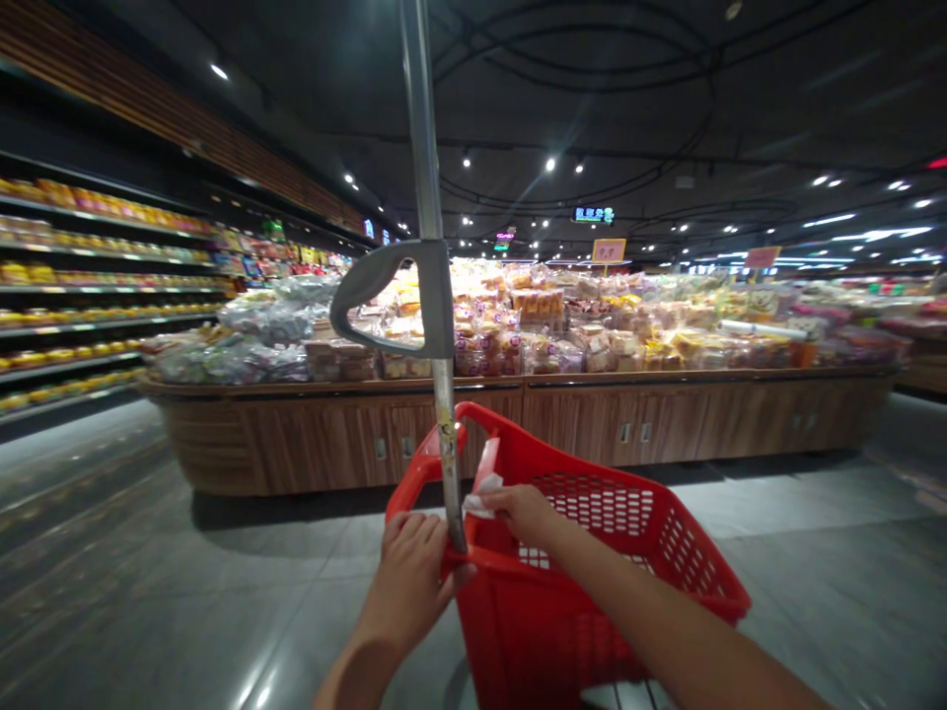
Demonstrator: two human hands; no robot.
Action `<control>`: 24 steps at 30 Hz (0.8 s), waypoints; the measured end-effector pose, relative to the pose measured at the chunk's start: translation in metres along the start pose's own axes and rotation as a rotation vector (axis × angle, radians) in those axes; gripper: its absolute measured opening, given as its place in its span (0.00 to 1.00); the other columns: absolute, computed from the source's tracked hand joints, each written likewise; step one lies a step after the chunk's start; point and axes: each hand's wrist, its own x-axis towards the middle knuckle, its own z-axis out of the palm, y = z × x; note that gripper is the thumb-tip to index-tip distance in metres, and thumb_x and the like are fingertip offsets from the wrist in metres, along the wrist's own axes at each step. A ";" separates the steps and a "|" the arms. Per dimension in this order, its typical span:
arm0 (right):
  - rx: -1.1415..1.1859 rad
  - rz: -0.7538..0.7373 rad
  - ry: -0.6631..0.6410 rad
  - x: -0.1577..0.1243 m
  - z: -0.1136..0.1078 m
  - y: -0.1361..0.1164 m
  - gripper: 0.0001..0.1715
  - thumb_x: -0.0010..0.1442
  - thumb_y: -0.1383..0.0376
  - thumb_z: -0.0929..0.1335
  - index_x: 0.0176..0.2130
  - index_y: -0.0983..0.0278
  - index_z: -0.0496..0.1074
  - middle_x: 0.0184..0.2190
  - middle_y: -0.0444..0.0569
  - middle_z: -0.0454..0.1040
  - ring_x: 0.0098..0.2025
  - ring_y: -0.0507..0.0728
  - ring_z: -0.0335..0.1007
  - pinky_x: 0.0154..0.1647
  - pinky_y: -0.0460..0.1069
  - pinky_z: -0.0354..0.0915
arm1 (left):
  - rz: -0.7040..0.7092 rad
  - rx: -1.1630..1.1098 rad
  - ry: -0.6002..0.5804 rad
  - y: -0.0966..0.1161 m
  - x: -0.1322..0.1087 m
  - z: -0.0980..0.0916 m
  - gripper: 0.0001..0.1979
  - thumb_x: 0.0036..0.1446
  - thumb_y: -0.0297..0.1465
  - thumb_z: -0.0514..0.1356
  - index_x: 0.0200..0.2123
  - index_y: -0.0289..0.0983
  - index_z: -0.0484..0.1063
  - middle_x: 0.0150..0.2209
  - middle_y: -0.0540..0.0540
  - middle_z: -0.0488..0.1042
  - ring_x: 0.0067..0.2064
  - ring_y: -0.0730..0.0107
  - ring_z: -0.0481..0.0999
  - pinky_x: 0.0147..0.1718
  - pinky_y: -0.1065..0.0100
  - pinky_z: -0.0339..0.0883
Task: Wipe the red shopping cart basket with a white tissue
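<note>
A: Your left hand (410,572) is clenched on the near rim of the red basket (592,602), right at the foot of the metal pole (438,325). Gripping there pins the basket and the pole at once, so neither wobbles.

B: Agreed. Your right hand (522,511) reaches in over the rim, fingers pinched around a white wad (479,499), a tissue or a cloth. You hold it low on the pole, touching it or just beside it; I can't tell which.

A: And the basket itself?

B: It stands on the grey floor (110,572) directly in front of you, with its open top tipped towards you. The pole rises out of its near edge and carries the grey handle (370,286) high above your hands. That is why you hold the rim and not the handle: your work is down low.

A: Behind it?

B: A long wooden table (562,424) piled with bagged bread (592,325), well apart from the basket. Stocked shelves (96,296) run along your left.
</note>
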 end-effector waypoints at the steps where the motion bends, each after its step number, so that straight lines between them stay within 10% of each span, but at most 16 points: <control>1: -0.002 0.001 0.012 0.000 0.001 0.000 0.26 0.53 0.77 0.61 0.47 0.58 0.74 0.45 0.43 0.76 0.46 0.56 0.72 0.47 0.47 0.63 | 0.006 0.002 0.002 0.000 0.000 0.000 0.09 0.51 0.37 0.60 0.34 0.39 0.68 0.35 0.49 0.71 0.41 0.60 0.66 0.49 0.54 0.52; 8: 0.092 -0.028 0.049 -0.035 -0.016 -0.028 0.24 0.47 0.78 0.60 0.38 0.62 0.76 0.37 0.44 0.78 0.41 0.55 0.72 0.44 0.46 0.62 | 0.039 0.041 0.055 -0.011 0.005 0.003 0.14 0.50 0.41 0.60 0.35 0.38 0.69 0.36 0.46 0.73 0.41 0.57 0.70 0.49 0.52 0.57; 14: 0.423 0.185 0.254 -0.092 -0.013 -0.069 0.18 0.48 0.76 0.60 0.36 0.63 0.69 0.32 0.42 0.72 0.34 0.52 0.67 0.36 0.45 0.61 | 0.030 -0.157 0.339 0.015 -0.023 0.012 0.48 0.42 0.48 0.64 0.62 0.34 0.48 0.60 0.32 0.57 0.61 0.47 0.57 0.56 0.48 0.56; 20: 0.673 0.296 0.124 -0.111 0.004 -0.102 0.10 0.50 0.72 0.63 0.34 0.63 0.70 0.28 0.40 0.70 0.32 0.51 0.64 0.32 0.43 0.59 | -0.246 -0.616 0.154 0.068 -0.068 0.026 0.14 0.53 0.38 0.57 0.43 0.43 0.69 0.41 0.48 0.77 0.40 0.66 0.78 0.37 0.69 0.72; 24: 0.558 0.263 0.051 -0.112 -0.021 -0.100 0.15 0.49 0.68 0.69 0.41 0.61 0.72 0.34 0.43 0.74 0.34 0.53 0.68 0.36 0.47 0.62 | -0.480 -0.783 0.108 0.066 -0.070 0.018 0.12 0.50 0.43 0.58 0.31 0.41 0.72 0.30 0.50 0.78 0.31 0.67 0.77 0.29 0.73 0.71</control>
